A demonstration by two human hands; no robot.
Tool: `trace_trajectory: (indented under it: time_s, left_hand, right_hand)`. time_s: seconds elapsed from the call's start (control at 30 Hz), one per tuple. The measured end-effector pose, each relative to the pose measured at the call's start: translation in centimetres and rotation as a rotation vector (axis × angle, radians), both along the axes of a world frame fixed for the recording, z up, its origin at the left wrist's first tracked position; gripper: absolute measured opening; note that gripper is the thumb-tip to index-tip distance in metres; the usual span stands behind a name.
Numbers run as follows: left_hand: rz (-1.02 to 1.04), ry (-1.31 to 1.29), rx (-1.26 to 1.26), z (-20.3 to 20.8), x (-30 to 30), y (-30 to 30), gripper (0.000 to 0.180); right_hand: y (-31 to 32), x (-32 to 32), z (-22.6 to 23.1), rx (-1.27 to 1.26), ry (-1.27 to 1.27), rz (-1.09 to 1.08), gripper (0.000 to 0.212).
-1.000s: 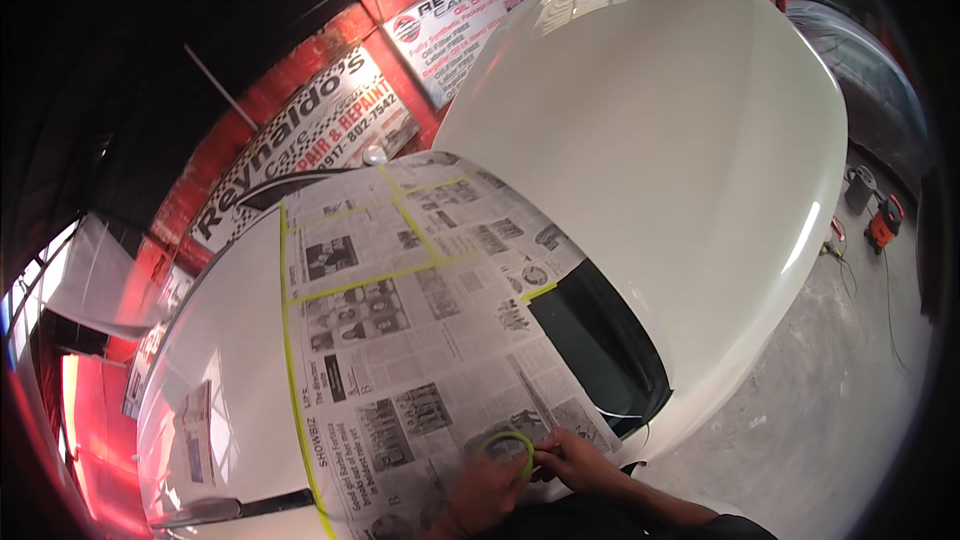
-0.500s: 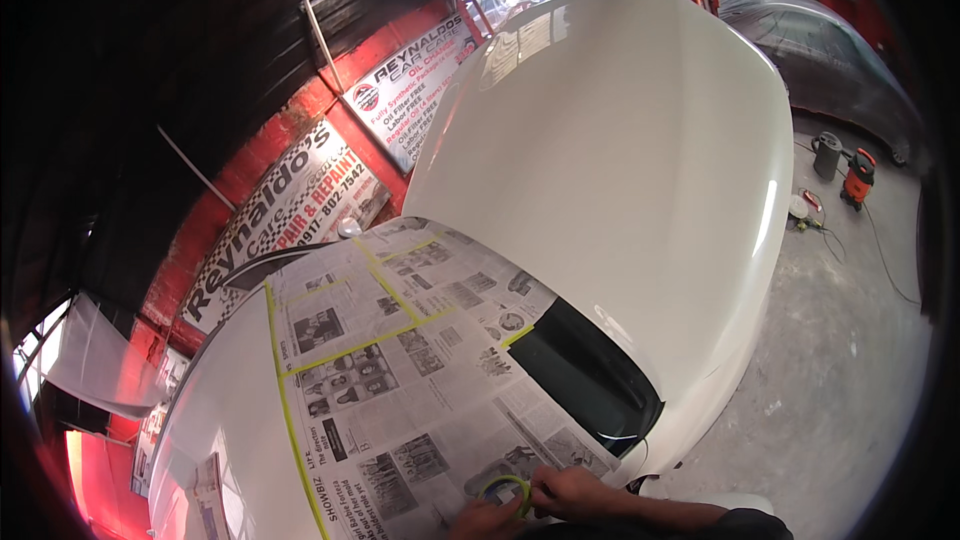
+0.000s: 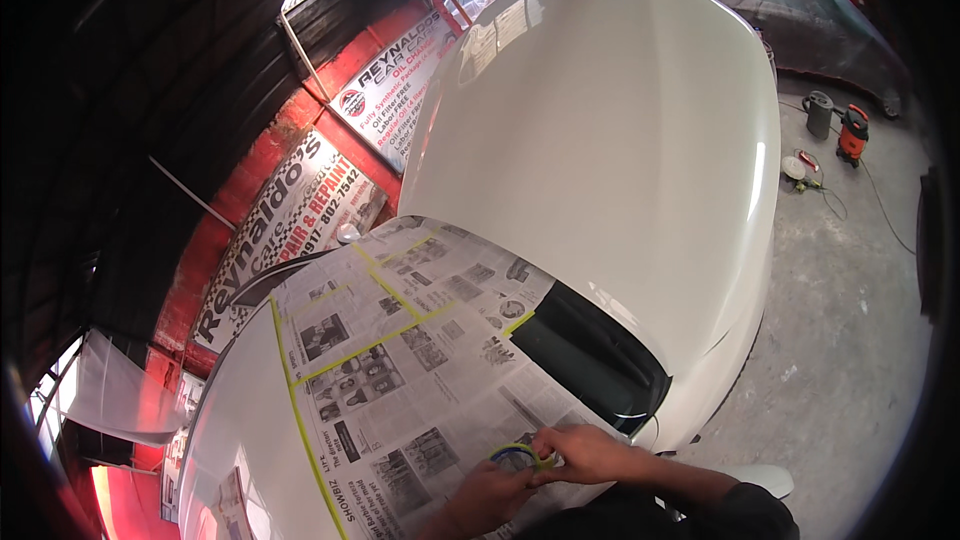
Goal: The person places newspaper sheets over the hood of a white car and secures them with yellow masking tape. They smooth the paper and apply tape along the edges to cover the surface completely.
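A roll of yellow-green masking tape (image 3: pixel 514 447) is between my hands, low over the windshield. My left hand (image 3: pixel 488 496) has its fingers closed around the near side of the roll. With bent fingers, my right hand (image 3: pixel 580 453) pinches the roll's right edge; whether a loose tape end is in that pinch is hidden. Beneath both hands, newspaper sheets (image 3: pixel 470 385) cover most of the white car's windshield. Yellow-green tape strips (image 3: pixel 312 445) run along the roof edge and over the paper seams. Dark bare glass (image 3: pixel 590 352) shows at the lower right corner.
The white hood (image 3: pixel 620 140) stretches ahead. A white side mirror (image 3: pixel 765 480) juts out by my right arm. On the floor at right stand an orange-black machine (image 3: pixel 853 135), a grey canister (image 3: pixel 818 115) and a corded round tool (image 3: pixel 795 168). A plastic-covered car (image 3: pixel 800 25) is beyond.
My view has shifted, so both hands and forearms show more fully. The hands and tape roll sit slightly higher in the picture, still together over the newspaper.
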State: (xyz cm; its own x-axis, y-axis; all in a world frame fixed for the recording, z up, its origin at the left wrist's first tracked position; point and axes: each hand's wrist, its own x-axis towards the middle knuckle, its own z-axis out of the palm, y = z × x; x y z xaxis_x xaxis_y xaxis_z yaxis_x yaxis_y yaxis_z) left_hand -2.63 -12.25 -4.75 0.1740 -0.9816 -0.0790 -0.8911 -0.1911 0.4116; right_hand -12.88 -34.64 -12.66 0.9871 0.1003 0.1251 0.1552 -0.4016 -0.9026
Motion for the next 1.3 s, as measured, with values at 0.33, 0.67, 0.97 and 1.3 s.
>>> trace_trajectory:
  time_s: [0.33,0.67,0.97,1.3]
  left_hand:
    - [-0.07,0.405,0.069,7.1,-0.2,-2.5,0.032]
    - [-0.063,-0.339,0.217,18.1,6.1,-5.7,0.018]
    - [-0.122,-0.44,0.15,18.0,4.1,-9.7,0.022]
    - [0.291,-0.555,0.082,20.4,5.5,-1.8,0.016]
  right_hand:
    - [-2.6,-2.9,-1.0,0.564,0.063,0.219,0.024]
    - [-3.7,2.4,4.1,0.097,-0.172,-0.311,0.041]
    - [-4.1,4.7,6.8,0.49,-0.061,0.054,0.066]
    - [-40.1,7.7,-1.8,-1.109,0.102,-1.48,0.08]
